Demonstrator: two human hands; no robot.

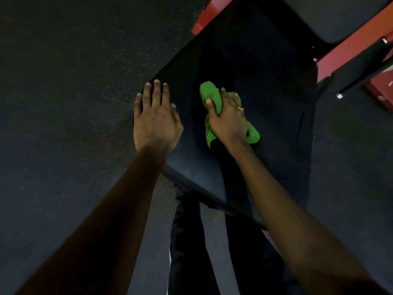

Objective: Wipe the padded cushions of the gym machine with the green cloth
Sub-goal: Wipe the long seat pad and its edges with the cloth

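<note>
A black padded seat cushion (265, 86) of the gym machine fills the middle of the view. A bunched green cloth (210, 94) lies on it near its centre. My right hand (227, 120) grips the cloth and presses it onto the pad, thumb curled over the green fabric. My left hand (155, 120) rests flat on the cushion's left edge with its fingers spread and straight. A second dark cushion (340, 15) sits at the top right, apart from both hands.
The red frame (348, 54) of the machine runs along the upper right, with black bars and bolts beside it. Speckled dark rubber floor (63, 92) lies to the left. My dark trouser legs (191, 241) stand below the seat's near edge.
</note>
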